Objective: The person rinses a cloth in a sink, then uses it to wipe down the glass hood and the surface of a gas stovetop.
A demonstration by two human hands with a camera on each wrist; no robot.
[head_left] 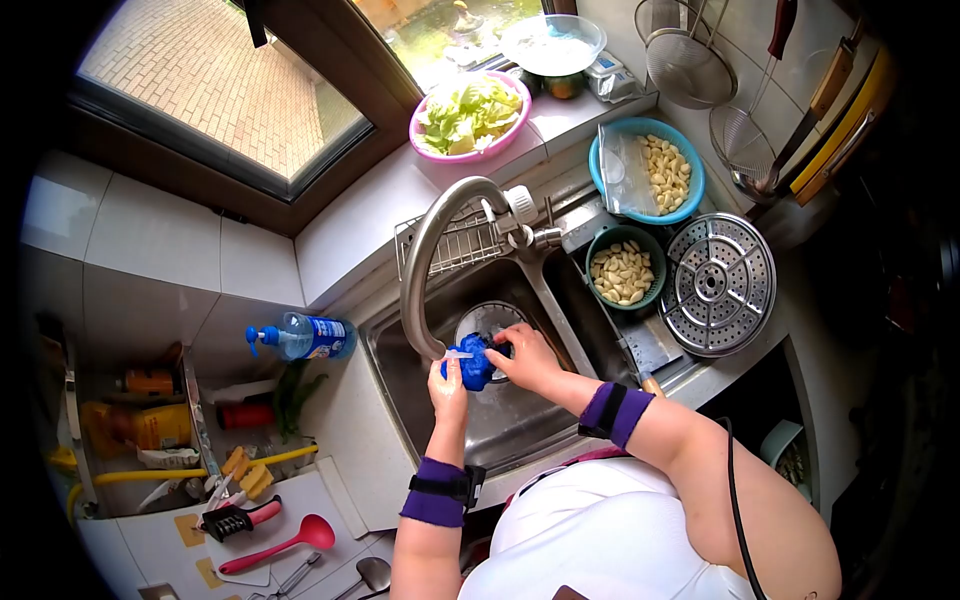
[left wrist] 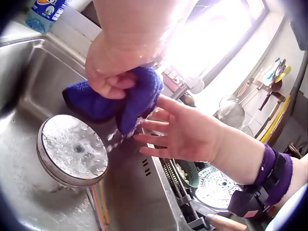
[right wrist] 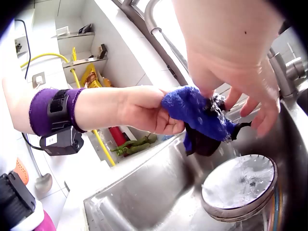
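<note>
We find the blue cloth [left wrist: 144,91] bunched in mid-air over the sink [head_left: 510,425], with clear water running over it and dripping down. The cloth shows dark edging in both wrist views. The left hand [right wrist: 151,113] is clamped on it, with bent fingers and thumb pinching one side. The right hand [left wrist: 185,132] is at the cloth's other side, over the sink; we record its fingers as extended and apart, not wrapped round anything. We cannot tell how its thumb lies, as the cloth covers that area. Each wrist wears a purple band [head_left: 622,408].

The curved faucet [head_left: 413,290] arches over the sink, its mouth close to the cloth. In the sink, below the hands, we note a round metal-rimmed vessel [left wrist: 74,151] with frothy water on top, and coloured sticks [left wrist: 100,207] beside it.

Left of the sink stands a blue pump bottle [head_left: 330,338]. Right of the sink we list a green bowl [head_left: 626,230] and a blue bowl [head_left: 698,175], both with pale pieces in them, and a perforated steel plate [head_left: 730,310]. Beyond the sink, on the windowsill, sits a pink bowl [head_left: 480,157] of leafy greens [head_left: 470,112].
</note>
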